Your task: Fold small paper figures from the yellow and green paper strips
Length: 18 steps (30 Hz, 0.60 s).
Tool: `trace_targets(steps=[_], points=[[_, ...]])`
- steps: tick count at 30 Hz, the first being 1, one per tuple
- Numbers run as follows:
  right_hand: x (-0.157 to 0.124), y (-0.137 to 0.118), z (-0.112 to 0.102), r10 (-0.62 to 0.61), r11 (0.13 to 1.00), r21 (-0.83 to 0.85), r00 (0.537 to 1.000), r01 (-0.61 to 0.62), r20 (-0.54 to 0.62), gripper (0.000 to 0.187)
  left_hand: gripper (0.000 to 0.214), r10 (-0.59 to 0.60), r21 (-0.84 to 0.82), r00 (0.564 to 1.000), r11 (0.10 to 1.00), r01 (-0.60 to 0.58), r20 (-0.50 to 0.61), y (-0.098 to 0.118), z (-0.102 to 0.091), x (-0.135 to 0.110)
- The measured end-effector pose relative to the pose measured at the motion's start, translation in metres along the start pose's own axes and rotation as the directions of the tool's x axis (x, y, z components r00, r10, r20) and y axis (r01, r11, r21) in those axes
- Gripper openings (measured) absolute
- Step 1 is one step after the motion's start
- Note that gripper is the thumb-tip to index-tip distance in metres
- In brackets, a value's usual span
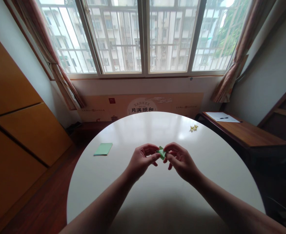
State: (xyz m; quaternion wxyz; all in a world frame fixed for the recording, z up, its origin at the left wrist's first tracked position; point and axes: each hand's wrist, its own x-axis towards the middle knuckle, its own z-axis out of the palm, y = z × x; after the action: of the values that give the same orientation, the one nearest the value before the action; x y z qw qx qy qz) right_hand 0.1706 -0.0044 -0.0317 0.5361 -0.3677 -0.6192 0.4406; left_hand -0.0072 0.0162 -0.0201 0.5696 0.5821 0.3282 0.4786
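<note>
Between my two hands is a small piece of folded green paper (pixel 162 152), held just above the white table. My left hand (pixel 145 158) pinches its left side with thumb and index finger. On the opposite side, my right hand (pixel 179 158) grips it the same way, the thumb in front. The fingers cover its edges, so its full shape is partly hidden. Off to the left lies a stack of light green paper sheets (pixel 103 149). Two small yellowish folded pieces (pixel 194 128) sit together toward the table's back right.
The round white table (pixel 123 198) fills the middle. Beyond its right edge stands a wooden side table (pixel 257 130) bearing a white sheet (pixel 221 117) and a dark pen (pixel 224 118). A printed board (pixel 96 102) leans under the window; orange cabinets (pixel 18 136) stand left.
</note>
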Motion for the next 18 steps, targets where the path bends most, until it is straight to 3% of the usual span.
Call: trace_targets(steps=[18], points=[[-0.001,0.0065,0.0026,-0.021,1.0,-0.002,0.999,0.021,-0.038,0.017,0.029,0.078,0.184,0.997,0.979,-0.082,0.029,0.0066,0.0042,-0.0058]])
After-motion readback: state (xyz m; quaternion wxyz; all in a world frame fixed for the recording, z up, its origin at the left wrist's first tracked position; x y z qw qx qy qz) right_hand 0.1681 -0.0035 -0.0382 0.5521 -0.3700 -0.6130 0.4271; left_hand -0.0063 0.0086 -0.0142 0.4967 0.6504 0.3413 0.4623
